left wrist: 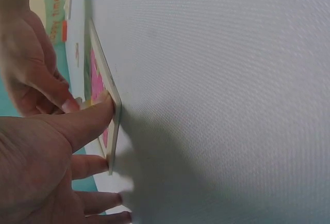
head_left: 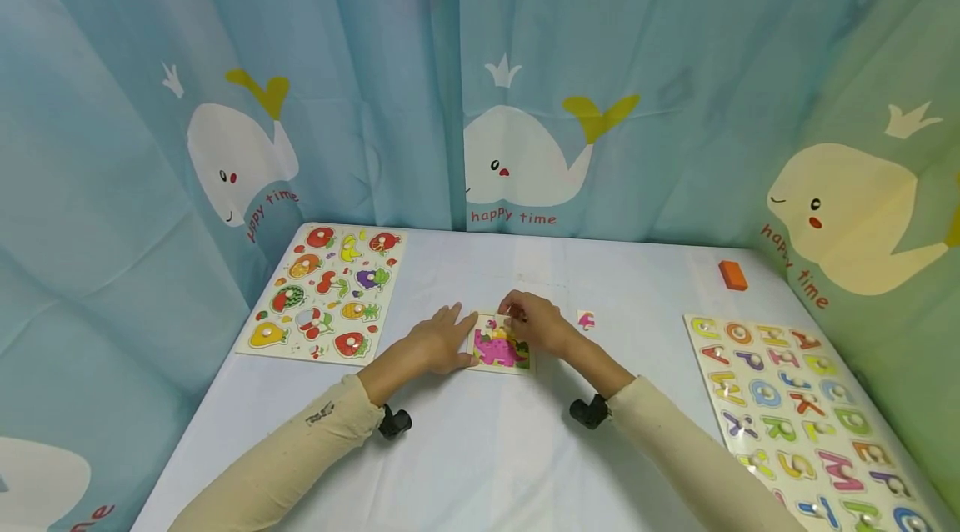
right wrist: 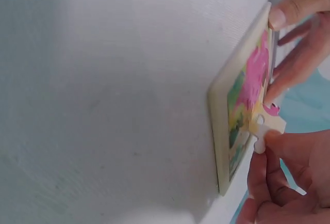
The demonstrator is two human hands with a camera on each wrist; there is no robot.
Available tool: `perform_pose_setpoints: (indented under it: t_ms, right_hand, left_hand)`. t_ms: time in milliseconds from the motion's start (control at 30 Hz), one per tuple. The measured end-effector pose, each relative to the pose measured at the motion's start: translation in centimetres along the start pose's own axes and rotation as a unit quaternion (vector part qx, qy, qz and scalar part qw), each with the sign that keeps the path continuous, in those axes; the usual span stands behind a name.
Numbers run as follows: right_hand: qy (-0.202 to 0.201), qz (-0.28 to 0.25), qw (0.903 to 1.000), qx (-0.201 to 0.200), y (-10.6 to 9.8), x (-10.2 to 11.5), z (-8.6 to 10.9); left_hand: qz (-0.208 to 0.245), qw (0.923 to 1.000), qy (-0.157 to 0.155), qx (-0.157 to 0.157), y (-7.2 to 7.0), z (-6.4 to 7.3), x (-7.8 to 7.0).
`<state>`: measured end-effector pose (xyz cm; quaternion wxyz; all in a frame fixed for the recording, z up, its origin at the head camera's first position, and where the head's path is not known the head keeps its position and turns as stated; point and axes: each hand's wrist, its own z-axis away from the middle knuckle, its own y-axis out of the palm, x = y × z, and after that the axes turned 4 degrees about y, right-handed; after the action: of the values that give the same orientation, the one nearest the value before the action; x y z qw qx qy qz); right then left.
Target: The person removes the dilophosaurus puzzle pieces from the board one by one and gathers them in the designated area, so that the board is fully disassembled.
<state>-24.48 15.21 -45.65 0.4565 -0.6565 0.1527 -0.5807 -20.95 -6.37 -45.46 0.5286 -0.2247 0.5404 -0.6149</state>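
Note:
A small jigsaw puzzle board [head_left: 501, 355] with a pink dinosaur picture lies on the table between the hands. The left hand [head_left: 438, 342] rests at its left side, fingers mostly straight and spread; the thumb [left wrist: 95, 111] touches one corner and the index finger the edge. Over the board's upper right part, the right hand [head_left: 538, 323] pinches a puzzle piece [right wrist: 262, 133] between thumb and fingertips. The piece's face is mostly hidden. Another loose puzzle piece [head_left: 587, 319], white with pink, lies to the right of the board.
A fruit peg board [head_left: 390, 298] lies at the back left. An alphabet peg board [head_left: 705, 348] lies along the right side, with an orange block [head_left: 732, 275] behind it. Blue and green curtains [head_left: 405, 98] with whale prints enclose the table [head_left: 465, 449].

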Motion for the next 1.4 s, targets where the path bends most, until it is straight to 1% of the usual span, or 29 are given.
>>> perform_pose_setpoints:
  t_ms: [167,333,500,600,733,800,867,967,1067,1167,1233,1333,1400]
  right_hand:
    - [0.020,-0.030,0.9993,0.003,-0.5,-0.2,-0.1]
    - [0.018,-0.042,0.9990,0.004,-0.3,-0.6,-0.3]
    - [0.013,-0.039,0.9992,0.003,0.1,-1.0,-0.5]
    - [0.011,-0.033,0.9994,0.002,0.2,-1.0,-0.6]
    - [0.006,-0.024,0.9997,0.000,0.3,-1.0,-0.6]
    - [0.002,-0.020,0.9998,-0.001,0.2,-1.0,-0.6]
    - [-0.002,-0.019,0.9998,-0.002,0.2,-1.0,-0.6]
    - [-0.006,-0.020,0.9998,-0.002,0.1,-0.9,-0.6]
    - [-0.001,-0.024,0.9997,-0.005,-0.1,-0.8,-0.5]
    - [0.006,-0.030,0.9994,-0.016,-0.6,-0.9,-0.5]
    - [0.009,-0.037,0.9989,-0.029,-1.2,-1.1,-0.5]
    - [0.009,-0.040,0.9984,-0.040,-2.8,-1.8,-0.2]
    - [0.009,-0.041,0.9984,-0.038,-4.2,-2.6,0.2]
  left_hand:
    - [-0.001,1.0000,0.000,-0.002,-0.1,0.1,-0.2]
    - [0.001,1.0000,-0.003,-0.001,-0.2,0.2,-0.3]
    - [0.008,0.9999,0.001,-0.006,0.0,0.1,-0.1]
    - [0.012,0.9996,0.018,-0.020,0.2,0.1,-0.1]
    - [0.023,0.9964,0.074,-0.037,0.4,0.3,-0.1]
    - [0.032,0.9941,0.097,-0.036,0.4,0.4,-0.1]
    - [0.039,0.9933,0.105,-0.029,0.5,0.5,-0.2]
    - [0.042,0.9940,0.099,-0.021,0.4,0.5,-0.3]
    - [0.033,0.9947,0.096,-0.015,0.4,0.4,-0.2]
    - [0.022,0.9946,0.100,-0.013,0.4,0.4,-0.1]
    - [0.021,0.9944,0.103,-0.014,0.5,0.5,0.0]
    - [0.026,0.9937,0.107,-0.020,0.8,0.5,0.2]
    - [0.033,0.9933,0.108,-0.022,0.9,0.5,0.4]
